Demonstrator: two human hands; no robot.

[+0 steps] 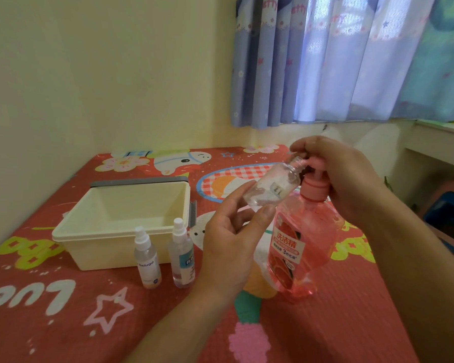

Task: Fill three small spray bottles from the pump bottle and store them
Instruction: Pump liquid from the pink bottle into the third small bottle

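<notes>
Filling is under way on one small bottle; nothing is stored yet.

The left hand (228, 239) pinches the uncapped small bottle (275, 187) by its lower end between thumb and fingertips. It tilts the neck up to the nozzle, just under the right hand (336, 174), whose fingers curl over the head of the pump bottle (296, 247). Left of those fingers, one capped spray bottle (147, 260) and a second capped spray bottle (182, 255) stand just before the bin (89, 239), outside it; whether they are filled cannot be told.
</notes>
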